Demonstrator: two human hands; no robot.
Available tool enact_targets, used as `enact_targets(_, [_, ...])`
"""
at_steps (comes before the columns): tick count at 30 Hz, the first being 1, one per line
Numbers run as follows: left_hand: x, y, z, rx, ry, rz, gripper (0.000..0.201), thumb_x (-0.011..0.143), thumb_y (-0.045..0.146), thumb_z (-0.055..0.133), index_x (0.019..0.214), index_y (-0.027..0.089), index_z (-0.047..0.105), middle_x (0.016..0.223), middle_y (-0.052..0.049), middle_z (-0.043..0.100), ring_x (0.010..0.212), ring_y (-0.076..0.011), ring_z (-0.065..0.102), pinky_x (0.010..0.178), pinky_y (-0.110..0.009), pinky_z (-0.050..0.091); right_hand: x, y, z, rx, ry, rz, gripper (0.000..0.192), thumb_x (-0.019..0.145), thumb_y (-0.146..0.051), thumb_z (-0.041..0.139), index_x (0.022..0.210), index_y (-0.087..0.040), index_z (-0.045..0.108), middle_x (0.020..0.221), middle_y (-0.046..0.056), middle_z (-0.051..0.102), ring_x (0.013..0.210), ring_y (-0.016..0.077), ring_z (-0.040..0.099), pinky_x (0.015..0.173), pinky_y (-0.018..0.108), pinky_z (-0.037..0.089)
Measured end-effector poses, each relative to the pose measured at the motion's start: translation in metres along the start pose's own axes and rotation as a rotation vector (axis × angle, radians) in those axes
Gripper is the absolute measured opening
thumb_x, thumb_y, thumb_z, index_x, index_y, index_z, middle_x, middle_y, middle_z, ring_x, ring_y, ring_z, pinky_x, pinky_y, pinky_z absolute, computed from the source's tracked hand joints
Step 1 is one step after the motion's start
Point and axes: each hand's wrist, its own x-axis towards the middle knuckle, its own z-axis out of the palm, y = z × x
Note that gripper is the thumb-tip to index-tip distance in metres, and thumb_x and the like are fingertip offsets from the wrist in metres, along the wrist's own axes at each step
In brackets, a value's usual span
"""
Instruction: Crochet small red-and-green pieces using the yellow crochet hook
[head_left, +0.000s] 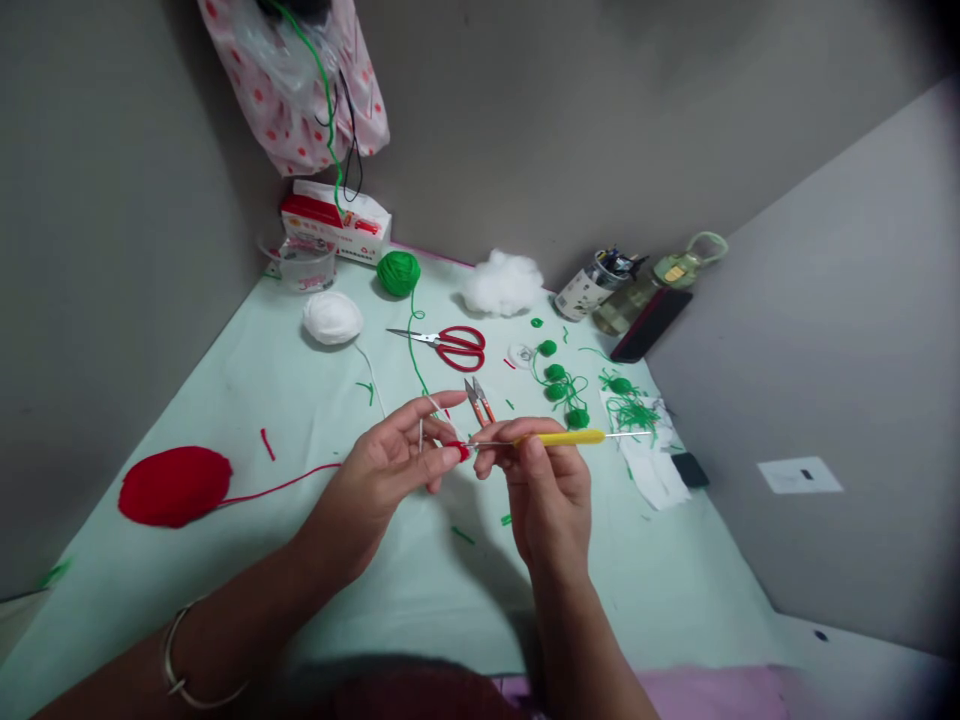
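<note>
My left hand [397, 460] pinches a small red crochet piece [463, 452] between thumb and fingers, and white yarn runs over its raised index finger. A crochet hook with a yellow handle [570, 438] is gripped in my right hand [551, 480]; its metal tip meets the red piece. From the left, a red yarn ball [176, 487] sends a strand toward my left hand. The white yarn ball [332, 318] lies farther back, its strand also leading to that hand. Just beyond my fingers are orange-handled thread snips [480, 400], partly hidden.
Red-handled scissors [457, 345], a green yarn ball [398, 273] and white stuffing [504, 283] lie behind. Small green crocheted balls [555, 390] and green scraps [634, 412] are at right. A pen cup [585, 288], a bottle [626, 300] and a dark phone-like slab [651, 325] stand near the wall.
</note>
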Motion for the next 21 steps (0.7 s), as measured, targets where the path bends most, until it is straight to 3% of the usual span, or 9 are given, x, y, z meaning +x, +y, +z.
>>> enact_targets(8, [0.0,-0.004,-0.005,0.211,0.047,0.129,0.041,0.086,0.023,0.08,0.126,0.03,0.074,0.089,0.001,0.062,0.077,-0.0117,0.054,0.073,-0.026,0.046,-0.01,-0.004,0.001,-0.437,-0.064,-0.342,0.024,0.104,-0.014,0.049,0.108,-0.023,0.071,0.101,0.005,0.077,0.083,0.0166,0.073,0.076,0.035,0.062])
enact_targets(13, [-0.002,-0.007,-0.003,0.277,0.102,0.165,0.042,0.086,0.023,0.08,0.127,0.029,0.072,0.088,0.002,0.062,0.074,-0.0117,0.054,0.077,-0.028,0.047,-0.015,0.0,0.001,-0.691,-0.133,-0.576,0.026,0.099,-0.009,0.053,0.113,-0.023,0.069,0.099,0.007,0.078,0.096,0.0215,0.075,0.078,0.038,0.063])
enact_targets(21, [-0.003,-0.008,-0.007,0.206,0.034,0.129,0.047,0.086,0.03,0.083,0.131,0.033,0.07,0.091,0.002,0.064,0.083,-0.0127,0.057,0.081,-0.027,0.046,-0.013,-0.001,0.0,-0.477,-0.07,-0.479,0.026,0.102,-0.01,0.051,0.112,-0.024,0.071,0.099,0.005,0.078,0.091,0.0194,0.074,0.078,0.039,0.063])
